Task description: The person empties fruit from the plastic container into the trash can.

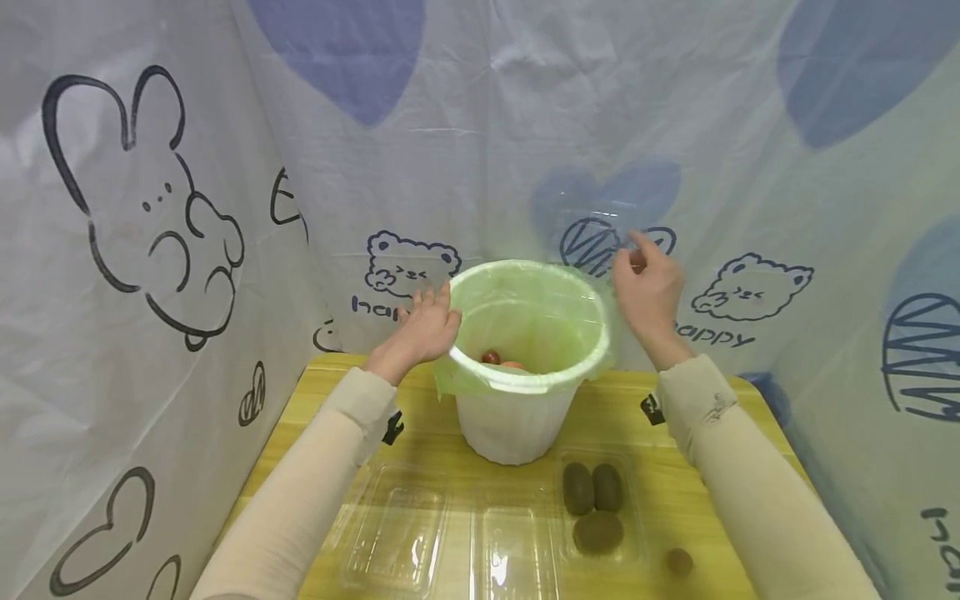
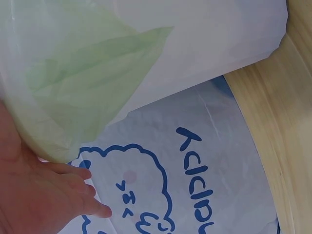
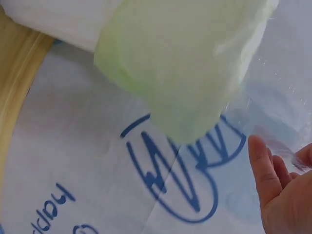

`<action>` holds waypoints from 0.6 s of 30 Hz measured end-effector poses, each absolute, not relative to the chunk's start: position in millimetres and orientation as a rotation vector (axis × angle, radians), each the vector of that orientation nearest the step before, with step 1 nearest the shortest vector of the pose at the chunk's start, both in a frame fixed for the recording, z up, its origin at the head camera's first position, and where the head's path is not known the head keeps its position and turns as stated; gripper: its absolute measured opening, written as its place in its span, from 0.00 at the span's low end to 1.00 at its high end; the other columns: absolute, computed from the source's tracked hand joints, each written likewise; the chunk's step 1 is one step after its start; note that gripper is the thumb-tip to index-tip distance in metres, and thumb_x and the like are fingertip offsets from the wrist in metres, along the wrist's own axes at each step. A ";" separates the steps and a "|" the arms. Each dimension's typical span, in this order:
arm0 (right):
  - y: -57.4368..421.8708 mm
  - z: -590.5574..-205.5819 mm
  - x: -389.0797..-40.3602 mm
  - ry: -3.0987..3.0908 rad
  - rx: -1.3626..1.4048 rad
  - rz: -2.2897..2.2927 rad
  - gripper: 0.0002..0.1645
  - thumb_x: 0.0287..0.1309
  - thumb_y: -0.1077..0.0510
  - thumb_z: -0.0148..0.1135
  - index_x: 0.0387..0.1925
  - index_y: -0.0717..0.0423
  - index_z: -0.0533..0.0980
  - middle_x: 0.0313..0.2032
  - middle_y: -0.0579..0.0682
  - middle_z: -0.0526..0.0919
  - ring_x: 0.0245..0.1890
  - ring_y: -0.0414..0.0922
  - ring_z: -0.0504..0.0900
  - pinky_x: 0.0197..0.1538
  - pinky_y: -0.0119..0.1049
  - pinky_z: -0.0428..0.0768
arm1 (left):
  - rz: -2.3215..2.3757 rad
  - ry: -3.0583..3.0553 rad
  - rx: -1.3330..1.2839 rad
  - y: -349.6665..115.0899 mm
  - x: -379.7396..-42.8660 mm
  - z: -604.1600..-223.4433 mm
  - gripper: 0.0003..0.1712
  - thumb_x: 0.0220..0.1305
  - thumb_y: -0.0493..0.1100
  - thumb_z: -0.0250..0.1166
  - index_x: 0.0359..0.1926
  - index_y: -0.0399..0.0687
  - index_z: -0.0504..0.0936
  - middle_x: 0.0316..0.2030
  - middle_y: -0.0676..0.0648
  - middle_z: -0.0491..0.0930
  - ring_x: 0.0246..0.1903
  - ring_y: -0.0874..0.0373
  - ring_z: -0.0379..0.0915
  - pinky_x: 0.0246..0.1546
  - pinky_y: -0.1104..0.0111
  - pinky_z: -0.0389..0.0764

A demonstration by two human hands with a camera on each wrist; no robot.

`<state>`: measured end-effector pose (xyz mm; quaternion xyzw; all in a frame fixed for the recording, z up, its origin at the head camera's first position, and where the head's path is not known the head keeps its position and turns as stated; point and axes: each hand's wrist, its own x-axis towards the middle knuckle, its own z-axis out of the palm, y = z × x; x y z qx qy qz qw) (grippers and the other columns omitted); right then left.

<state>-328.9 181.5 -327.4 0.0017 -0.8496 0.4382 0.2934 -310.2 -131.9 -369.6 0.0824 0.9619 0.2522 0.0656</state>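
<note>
A white bin (image 1: 513, 425), lined with a pale green bag (image 1: 555, 329), stands upright on the table. Against its left rim rests my left hand (image 1: 429, 327), fingers extended; the left wrist view shows this hand (image 2: 44, 195) beside the liner. Off the right side of the rim, my right hand (image 1: 651, 287) pinches a see-through piece of plastic (image 3: 273, 134) between thumb and fingers. Its outline is faint, so whether it is a film or a container I cannot tell. Inside the bin lie a small dark red round fruit (image 1: 491, 357) and something orange-pink (image 1: 513, 365), partly hidden by the rim.
Clear plastic trays (image 1: 397, 533) lie on the wooden table (image 1: 652, 450) in front of the bin. The right one holds brown kiwis (image 1: 578, 489). A small brown round thing (image 1: 679, 562) sits to its right. Printed white sheeting (image 1: 480, 183) walls the back and sides.
</note>
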 end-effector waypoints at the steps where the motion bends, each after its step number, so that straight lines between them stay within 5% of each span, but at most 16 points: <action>1: 186.5 -326.5 -327.5 -2.271 -0.019 1.191 0.26 0.71 0.58 0.53 0.67 0.56 0.79 0.38 0.61 0.88 0.27 0.40 0.80 0.31 0.24 0.76 | 0.760 2.903 0.249 -131.9 -309.8 -369.0 0.40 0.84 0.55 0.34 0.84 0.38 0.38 0.83 0.28 0.37 0.82 0.29 0.27 0.78 0.30 0.29; 6: 210.1 -322.9 -317.8 -2.355 -0.110 1.331 0.30 0.67 0.58 0.51 0.69 0.56 0.77 0.33 0.54 0.81 0.17 0.33 0.78 0.20 0.27 0.82 | 0.758 2.902 0.247 -132.0 -308.1 -367.1 0.41 0.84 0.55 0.34 0.85 0.38 0.38 0.83 0.28 0.37 0.82 0.29 0.26 0.78 0.31 0.29; 18: 260.6 -334.7 -296.2 -2.460 -0.230 1.377 0.29 0.72 0.50 0.52 0.67 0.58 0.78 0.33 0.46 0.82 0.19 0.37 0.83 0.25 0.31 0.87 | 0.769 2.891 0.249 -130.9 -307.2 -366.2 0.40 0.84 0.55 0.35 0.85 0.38 0.37 0.83 0.28 0.36 0.82 0.29 0.25 0.78 0.31 0.29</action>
